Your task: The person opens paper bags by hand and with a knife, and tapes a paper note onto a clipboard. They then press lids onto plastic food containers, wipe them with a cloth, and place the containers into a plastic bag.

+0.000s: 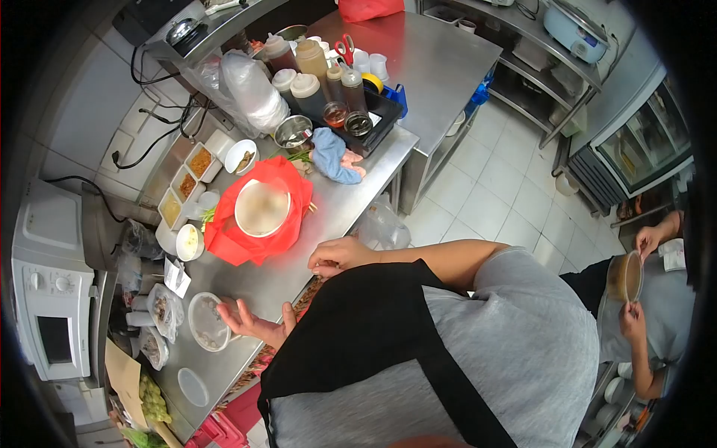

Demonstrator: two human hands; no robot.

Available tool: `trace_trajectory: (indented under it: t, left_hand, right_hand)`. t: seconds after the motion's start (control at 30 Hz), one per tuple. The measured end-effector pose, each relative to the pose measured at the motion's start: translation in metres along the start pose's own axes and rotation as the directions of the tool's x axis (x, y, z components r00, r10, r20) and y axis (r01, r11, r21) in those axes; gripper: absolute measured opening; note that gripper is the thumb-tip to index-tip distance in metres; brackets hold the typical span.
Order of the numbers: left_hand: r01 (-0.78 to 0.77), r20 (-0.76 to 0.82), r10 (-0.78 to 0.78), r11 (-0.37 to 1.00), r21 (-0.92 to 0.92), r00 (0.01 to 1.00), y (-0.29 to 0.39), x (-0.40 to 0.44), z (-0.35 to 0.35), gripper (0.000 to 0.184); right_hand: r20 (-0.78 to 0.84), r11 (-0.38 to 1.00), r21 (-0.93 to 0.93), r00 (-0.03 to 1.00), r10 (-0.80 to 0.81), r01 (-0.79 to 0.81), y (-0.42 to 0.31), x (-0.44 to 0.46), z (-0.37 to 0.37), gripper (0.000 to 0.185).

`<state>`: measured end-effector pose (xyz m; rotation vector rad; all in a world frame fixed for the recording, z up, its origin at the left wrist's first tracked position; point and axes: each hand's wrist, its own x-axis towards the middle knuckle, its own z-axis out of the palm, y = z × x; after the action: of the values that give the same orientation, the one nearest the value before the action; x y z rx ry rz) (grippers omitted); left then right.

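Note:
My left hand (258, 325) is open, its fingers spread beside a round translucent plastic tub (209, 322) on the steel counter; fingertips are at or near its rim. My right hand (340, 256) is closed with curled fingers at the counter's front edge; nothing shows in it. Beyond it stands a white bowl (263, 207) holding something pale and cloudy, with a red plastic bag (226, 237) spread open around it. A clear round lid (193, 387) lies flat left of the tub. A small white bowl (190, 243) and a paper slip (176, 278) lie farther back.
Squeeze bottles (308, 91) and jars crowd a black tray (385, 123). A blue cloth (334, 155) lies before it. Trays of toppings (187, 184) line the wall, near a microwave (54, 321). At right, another person's hands hold a brown bowl (624, 276).

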<state>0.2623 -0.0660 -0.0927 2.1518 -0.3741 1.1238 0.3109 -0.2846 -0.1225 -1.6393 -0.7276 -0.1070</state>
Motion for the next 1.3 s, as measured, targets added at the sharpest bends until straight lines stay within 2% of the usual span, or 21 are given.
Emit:
trace_trajectory:
  t: [0.13,0.2,0.23,0.27,0.33,0.37,0.4,0.47,0.53,0.57,0.63,0.7,0.77,0.83,0.87,0.97,1.0,1.1,1.2,1.27,1.3]
  left_hand:
    - [-0.043,-0.037,0.042,0.999,-0.024,0.998,-0.007,0.003,-0.012,0.073]
    - [-0.065,-0.041,0.064,0.997,-0.047,0.997,-0.009,0.009,-0.013,0.069]
    - [-0.072,-0.04,0.069,0.996,-0.053,0.997,-0.009,0.011,-0.012,0.066]
    - [-0.072,-0.039,0.07,0.996,-0.055,0.997,-0.007,0.012,-0.011,0.063]
    - [-0.026,0.14,0.036,0.997,-0.073,0.99,-0.009,0.015,-0.013,0.054]
    - [0.006,0.215,0.008,0.998,-0.067,0.977,-0.006,0.017,-0.01,0.05]
    - [-0.001,0.205,0.019,0.996,-0.089,0.979,0.004,0.027,0.002,0.03]
    - [0.127,0.334,-0.075,0.982,-0.136,0.939,0.015,0.022,0.027,0.024]
    - [0.189,0.419,-0.082,0.957,-0.22,0.904,0.033,0.021,0.071,0.018]
    - [0.19,0.435,-0.063,0.948,-0.255,0.898,0.049,0.02,0.096,0.014]
    - [0.198,0.576,0.074,0.897,-0.395,0.814,0.073,0.027,0.137,0.013]
    - [0.284,0.772,0.108,0.891,-0.355,0.626,0.088,0.029,0.17,0.018]
    - [0.328,0.884,0.067,0.913,-0.241,0.464,0.093,0.018,0.199,0.026]
    - [0.35,0.913,-0.074,0.934,-0.077,0.401,0.105,0.021,0.21,0.029]
    - [0.353,0.923,-0.133,0.936,-0.003,0.361,0.11,0.022,0.214,0.031]
    - [0.426,0.889,-0.151,0.903,-0.055,0.433,0.115,0.01,0.232,0.036]
    - [0.442,0.9,-0.159,0.896,-0.041,0.407,0.117,0.008,0.237,0.036]
    - [0.443,0.879,-0.144,0.892,-0.084,0.456,0.118,0.001,0.251,0.037]
    - [0.413,0.872,-0.185,0.911,-0.021,0.454,0.13,0.009,0.253,0.036]
    - [0.522,0.901,-0.114,0.842,-0.136,0.419,0.135,0.02,0.252,0.035]
    - [0.572,0.914,-0.061,0.796,-0.198,0.402,0.136,0.024,0.256,0.034]
  right_hand:
    - [-0.056,0.993,-0.096,0.995,-0.081,0.075,-0.001,0.006,0.013,0.012]
    - [-0.232,0.934,-0.345,0.955,-0.183,0.095,-0.007,0.012,-0.011,0.007]
    - [-0.346,0.933,-0.36,0.927,-0.144,0.011,-0.008,0.014,-0.03,0.006]
    - [-0.452,0.93,-0.359,0.886,-0.104,-0.074,-0.007,0.014,-0.053,0.006]
    - [-0.664,0.925,-0.336,0.741,-0.099,-0.177,0.008,0.011,-0.113,0.013]
    - [-0.732,0.919,-0.292,0.681,-0.037,-0.264,0.0,0.011,-0.146,0.013]
    - [-0.796,0.958,-0.205,0.604,-0.044,-0.201,0.035,0.006,-0.182,0.014]
    - [-0.838,0.948,-0.108,0.541,0.075,-0.298,0.097,-0.008,-0.261,0.017]
    - [-0.809,0.872,-0.108,0.552,0.202,-0.477,0.162,-0.025,-0.325,0.03]
    - [-0.777,0.859,-0.117,0.585,0.234,-0.498,0.169,-0.021,-0.34,0.038]
    - [-0.678,0.833,-0.15,0.668,0.305,-0.533,0.183,-0.011,-0.353,0.054]
    - [-0.559,0.867,-0.241,0.793,0.243,-0.436,0.22,-0.004,-0.361,0.076]
    - [-0.419,0.961,-0.16,0.897,0.143,-0.227,0.284,-0.003,-0.371,0.085]
    - [-0.495,0.882,-0.39,0.868,0.043,-0.266,0.285,0.001,-0.363,0.084]
    - [-0.502,0.836,-0.454,0.864,0.047,-0.309,0.281,0.007,-0.362,0.081]
    - [-0.523,0.685,-0.629,0.852,-0.021,-0.369,0.279,0.014,-0.359,0.077]
    - [-0.532,0.63,-0.677,0.844,-0.06,-0.382,0.279,0.018,-0.357,0.076]
    - [-0.561,0.628,-0.548,0.799,0.215,-0.554,0.252,0.026,-0.352,0.074]
    - [-0.513,0.56,-0.647,0.839,0.181,-0.517,0.25,0.024,-0.354,0.07]
    - [-0.395,0.851,-0.267,0.857,0.331,-0.451,0.252,0.031,-0.37,0.067]
    - [-0.325,0.909,-0.042,0.866,0.379,-0.414,0.249,0.03,-0.382,0.066]
